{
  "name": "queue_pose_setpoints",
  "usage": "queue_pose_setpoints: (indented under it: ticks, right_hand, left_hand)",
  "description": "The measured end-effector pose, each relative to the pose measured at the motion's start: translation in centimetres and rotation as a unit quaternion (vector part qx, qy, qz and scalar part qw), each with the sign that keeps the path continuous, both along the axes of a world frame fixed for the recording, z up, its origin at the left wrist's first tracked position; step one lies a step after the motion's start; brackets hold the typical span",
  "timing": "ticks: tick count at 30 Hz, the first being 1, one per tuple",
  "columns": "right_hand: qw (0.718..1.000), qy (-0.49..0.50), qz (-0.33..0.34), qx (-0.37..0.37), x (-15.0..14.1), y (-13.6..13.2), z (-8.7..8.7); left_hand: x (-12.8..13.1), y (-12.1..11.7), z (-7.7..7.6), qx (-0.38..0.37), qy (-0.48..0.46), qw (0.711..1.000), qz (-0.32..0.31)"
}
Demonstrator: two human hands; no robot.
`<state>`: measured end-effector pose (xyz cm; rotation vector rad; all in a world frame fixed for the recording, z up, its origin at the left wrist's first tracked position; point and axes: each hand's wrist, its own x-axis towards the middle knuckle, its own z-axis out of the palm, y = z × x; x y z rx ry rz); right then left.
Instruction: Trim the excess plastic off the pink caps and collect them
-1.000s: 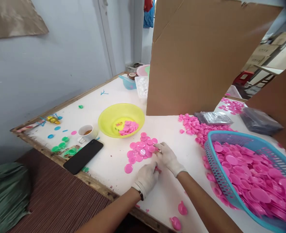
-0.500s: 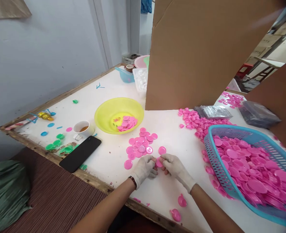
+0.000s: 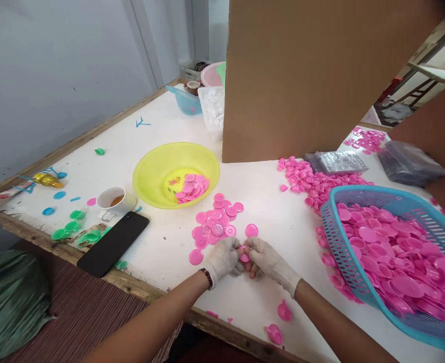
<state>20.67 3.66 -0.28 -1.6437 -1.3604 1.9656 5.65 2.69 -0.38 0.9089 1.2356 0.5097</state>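
Observation:
Both my hands wear white gloves and meet over the white table [image 3: 162, 252]. My left hand [image 3: 224, 258] and my right hand [image 3: 264, 259] pinch a small pink plastic cap [image 3: 244, 256] between their fingertips. Just beyond them lies a loose cluster of pink caps [image 3: 216, 221], one single pink cap [image 3: 251, 230] to its right. A yellow bowl [image 3: 157, 171] with several pink caps stands farther back.
A blue basket [image 3: 331, 227] full of pink caps sits at the right, more pink caps heaped behind it. A big cardboard box [image 3: 301, 75] stands at the back. A black phone [image 3: 112, 243], a cup [image 3: 114, 200] and green caps [image 3: 74, 232] lie at the left edge.
My hands drew back from the cap cluster toward me and came together on one pink cap. The view shifted down and right.

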Motion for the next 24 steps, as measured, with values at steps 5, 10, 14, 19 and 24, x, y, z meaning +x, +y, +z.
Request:
queue_pose_setpoints:
  ticks: [5, 10, 14, 19, 24]
  right_hand:
    - [0.999, 0.032, 0.012, -0.020, 0.2, 0.3, 0.5]
    - [1.000, 0.009, -0.009, -0.014, -0.2, 0.3, 0.6]
    - [0.999, 0.009, 0.010, -0.030, 0.0, 0.8, 0.1]
    - [0.995, 0.044, 0.063, -0.062, 1.1, 1.6, 0.4]
    - [0.996, 0.028, 0.051, -0.062, 0.9, 1.6, 1.0]
  left_hand:
    - [-0.4, -0.2, -0.4, 0.014, -0.035, 0.999, -0.014]
    - [-0.1, -0.3, -0.7, 0.020, -0.020, 1.000, -0.002]
    - [0.0, 0.0, -0.6, 0.011, -0.023, 1.000, -0.010]
    - [-0.4, 0.2, 0.3, -0.006, -0.019, 0.999, -0.029]
    - [-0.2, 0.4, 1.2, -0.001, 0.031, 0.999, -0.043]
